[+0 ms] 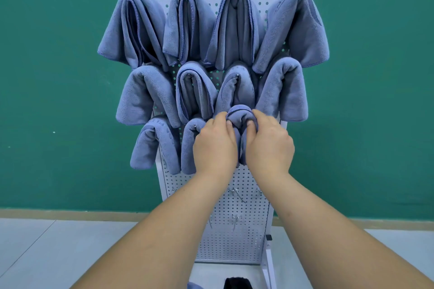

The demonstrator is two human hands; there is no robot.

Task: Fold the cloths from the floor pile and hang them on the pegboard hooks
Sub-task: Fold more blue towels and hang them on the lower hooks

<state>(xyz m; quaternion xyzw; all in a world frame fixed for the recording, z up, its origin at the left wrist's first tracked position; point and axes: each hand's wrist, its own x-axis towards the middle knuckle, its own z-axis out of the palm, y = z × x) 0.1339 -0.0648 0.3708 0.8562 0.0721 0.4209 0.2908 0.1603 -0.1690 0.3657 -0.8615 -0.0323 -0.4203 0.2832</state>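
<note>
A white pegboard (234, 237) stands upright against a green wall. Several folded blue-grey cloths (187, 26) hang on its hooks in three rows. In the third row a folded blue-grey cloth (240, 114) drapes over a hook between my hands. My left hand (215, 145) grips its left side with curled fingers. My right hand (269, 143) grips its right side, fingertips tucked under the fold. The hook under this cloth is hidden. A scrap of blue cloth (193, 286) shows at the bottom edge.
Bare metal hooks (236, 192) stick out of the lower pegboard, below my hands. The pegboard's white leg (267, 263) stands at the lower right. A black object (237, 283) sits on the grey floor (58, 248) at the base.
</note>
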